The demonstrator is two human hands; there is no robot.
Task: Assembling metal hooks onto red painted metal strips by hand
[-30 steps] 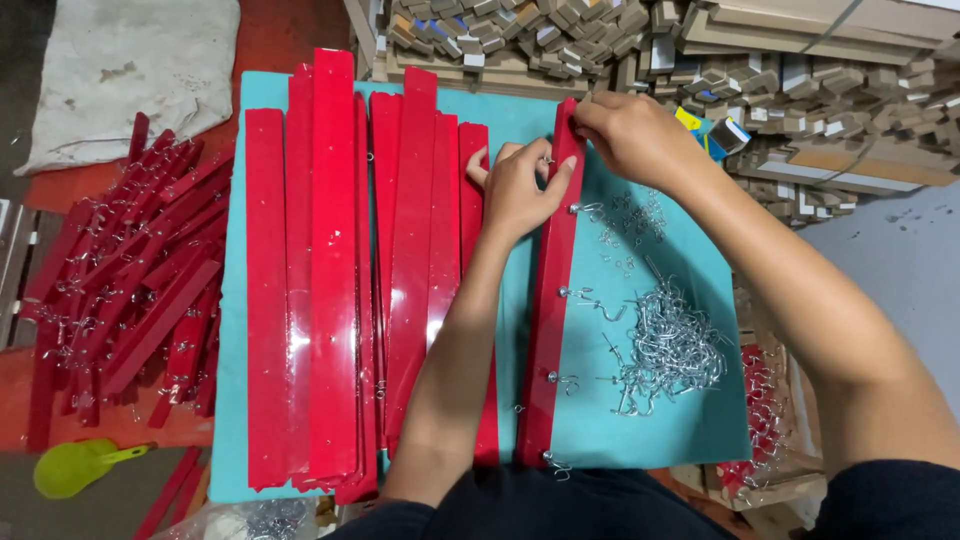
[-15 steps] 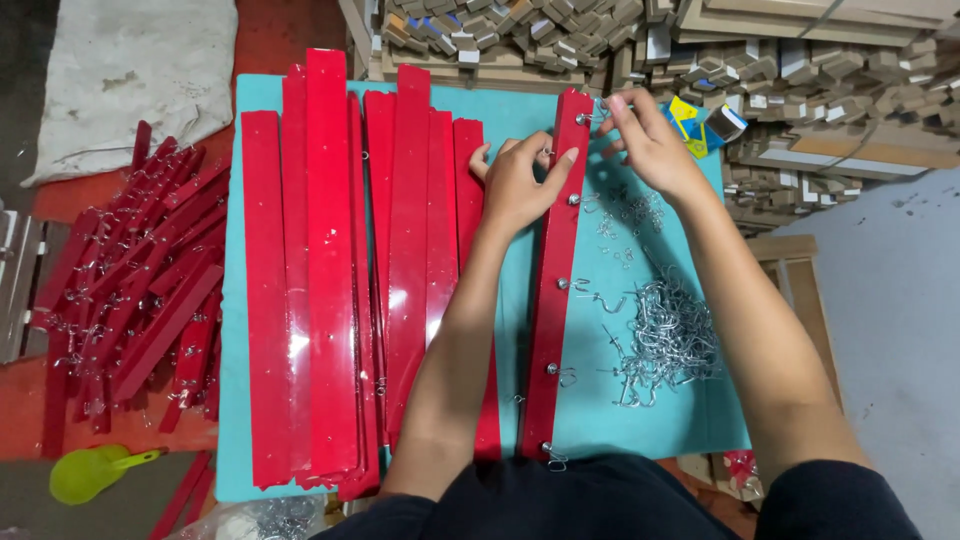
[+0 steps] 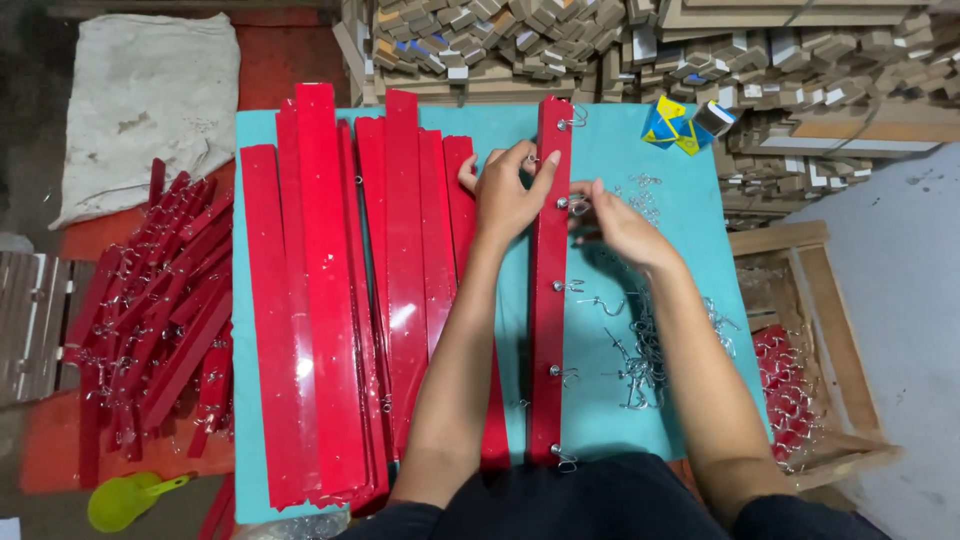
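head view: left hand (image 3: 508, 195) is pressing flat on the red strip (image 3: 549, 300) running lengthwise away; right hand (image 3: 617, 222) fingers are pinching a metal hook (image 3: 576, 205) at its right edge.

both arms are bare from the edge of short dark sleeves down to the wrists. the left hand (image 3: 508, 195) and the right hand (image 3: 615, 222) wear no gloves, rings or watch. dark clothing covers the torso and lap at the bottom edge.
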